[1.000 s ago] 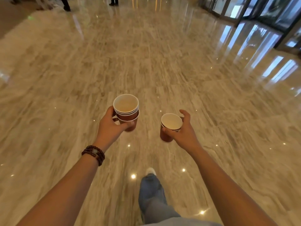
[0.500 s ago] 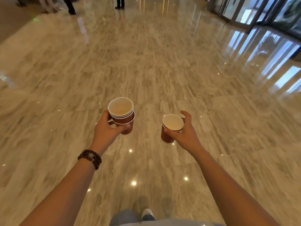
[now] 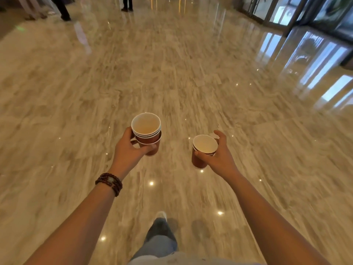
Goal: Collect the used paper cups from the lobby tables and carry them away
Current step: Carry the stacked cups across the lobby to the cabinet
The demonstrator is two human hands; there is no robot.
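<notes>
Two hands are hovering over the marble floor (image 3: 172, 77): the left hand (image 3: 128, 153) is wrapping its fingers (image 3: 149, 147) round a nested cup stack (image 3: 147, 129); rightward, the right hand (image 3: 220, 159) is pinching a single cup (image 3: 204, 144) between thumb and spread fingers (image 3: 221, 135). Far off, people (image 3: 63, 8) are standing.

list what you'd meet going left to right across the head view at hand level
bracelet → left hand → cup stack → other cup → right hand

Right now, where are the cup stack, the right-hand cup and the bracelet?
cup stack (image 3: 146, 125): head view, inside the top cup.
right-hand cup (image 3: 205, 144): head view, inner wall.
bracelet (image 3: 109, 183): head view, beads on the wrist.
</notes>
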